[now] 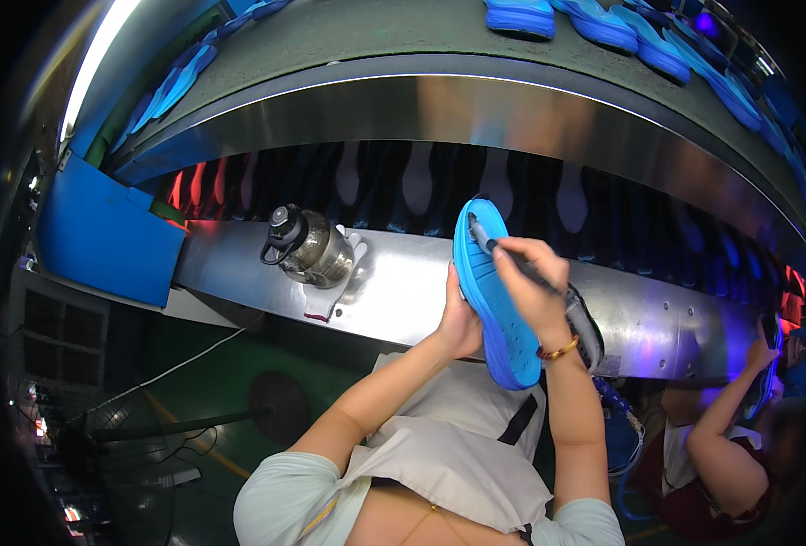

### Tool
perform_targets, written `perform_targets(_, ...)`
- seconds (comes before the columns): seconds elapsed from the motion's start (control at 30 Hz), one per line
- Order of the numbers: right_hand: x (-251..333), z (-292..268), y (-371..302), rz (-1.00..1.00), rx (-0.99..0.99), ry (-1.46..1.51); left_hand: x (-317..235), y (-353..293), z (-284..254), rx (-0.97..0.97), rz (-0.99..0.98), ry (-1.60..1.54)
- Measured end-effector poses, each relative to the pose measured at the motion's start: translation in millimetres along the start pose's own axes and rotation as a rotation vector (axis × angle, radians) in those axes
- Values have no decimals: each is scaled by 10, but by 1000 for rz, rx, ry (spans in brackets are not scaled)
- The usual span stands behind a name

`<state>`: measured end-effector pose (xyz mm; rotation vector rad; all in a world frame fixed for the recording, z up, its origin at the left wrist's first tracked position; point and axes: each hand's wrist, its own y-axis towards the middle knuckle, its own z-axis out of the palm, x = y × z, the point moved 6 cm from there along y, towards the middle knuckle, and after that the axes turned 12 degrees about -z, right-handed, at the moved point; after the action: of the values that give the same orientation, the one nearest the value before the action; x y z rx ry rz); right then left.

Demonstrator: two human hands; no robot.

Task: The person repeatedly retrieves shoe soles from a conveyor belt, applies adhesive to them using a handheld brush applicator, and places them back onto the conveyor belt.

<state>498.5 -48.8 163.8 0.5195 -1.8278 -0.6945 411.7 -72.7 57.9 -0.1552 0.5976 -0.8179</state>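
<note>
A bright blue shoe sole [487, 296] is held up lengthwise in front of me, its hollow inner side showing. My left hand [460, 320] grips its left edge, fingers partly hidden behind it. My right hand [535, 278] is closed around a slim brush [483, 238] with a dark handle. The brush's dark tip touches the inside of the sole near its far end. A dark grey, rounded object [589, 329] sits just past my right wrist, partly covered; I cannot make out its kind.
On the steel ledge [403, 289], a dark bottle [312, 247] stands on a pale glove [321, 303]. Behind is a dark slot with several sole shapes. Above, a green conveyor belt [403, 41] carries several blue soles [521, 18]. Another person's arm [726, 405] shows at right.
</note>
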Motion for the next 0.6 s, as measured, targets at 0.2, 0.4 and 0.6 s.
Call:
perform_targets(0.2,434,-8,-568,-165,375,25,-367,-176,-256,3,105,3)
perform_targets(0.4,177,-349,-205,179,182,355,-133,-339,99,196,-51,-40)
perform_targets(0.6,559,-169,-89,-56,385,446,-192,-404,344,150,-54,-95)
